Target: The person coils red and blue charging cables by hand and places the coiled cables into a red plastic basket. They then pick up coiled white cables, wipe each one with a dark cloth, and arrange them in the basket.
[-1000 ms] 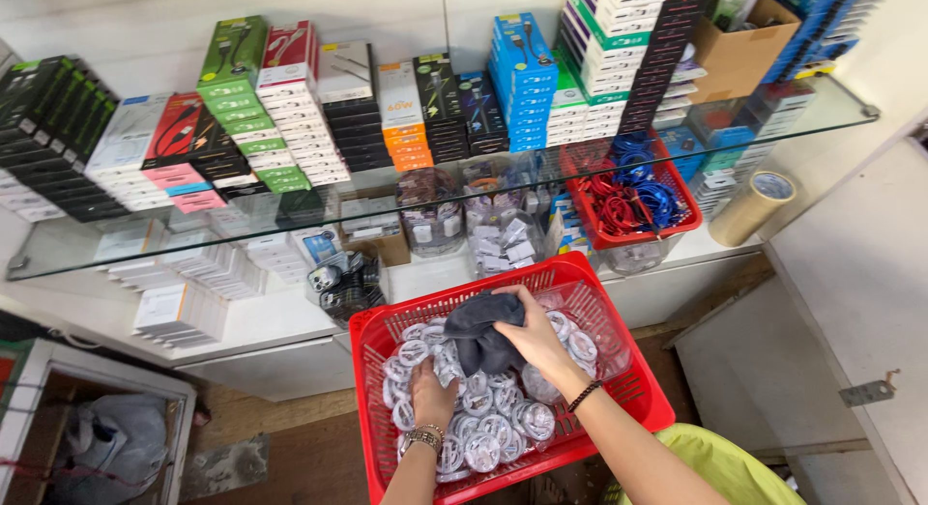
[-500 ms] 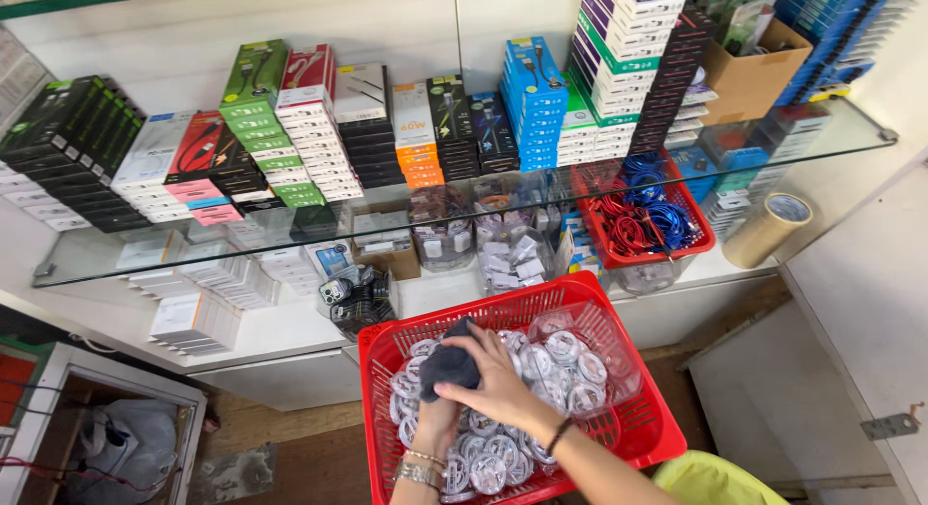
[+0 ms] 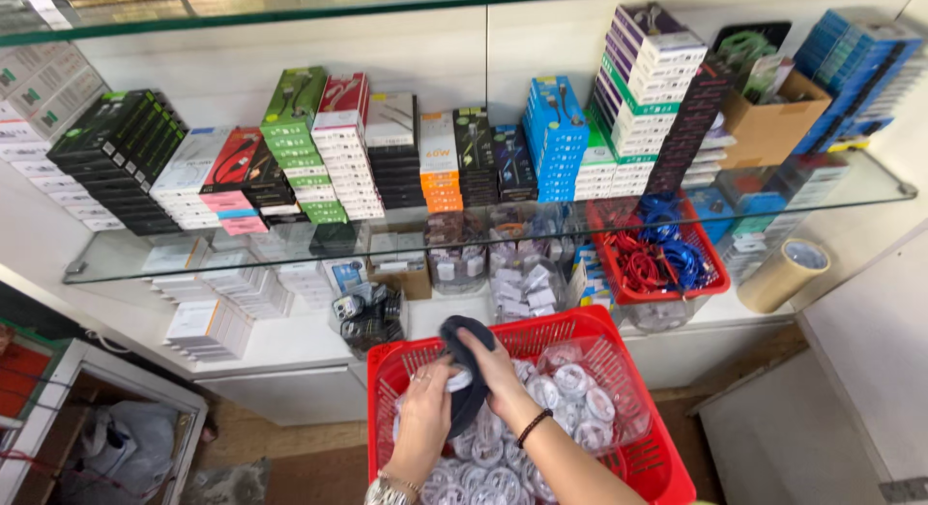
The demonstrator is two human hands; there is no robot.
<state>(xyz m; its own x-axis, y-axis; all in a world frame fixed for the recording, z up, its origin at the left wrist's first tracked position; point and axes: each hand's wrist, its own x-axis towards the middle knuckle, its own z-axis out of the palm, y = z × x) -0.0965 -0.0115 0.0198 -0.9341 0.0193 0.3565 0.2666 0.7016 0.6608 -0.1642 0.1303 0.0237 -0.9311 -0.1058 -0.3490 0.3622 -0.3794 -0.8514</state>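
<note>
Over red basket, both hands clasp dark pouch.

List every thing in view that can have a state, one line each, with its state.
left hand: gripping the dark cloth
right hand: gripping the dark cloth
dark cloth: held up over the basket, draped
red basket: open, partly filled with bagged white cables
small red basket: open, holding red and blue cables
tape roll: lying on its side
cardboard box: open
</note>
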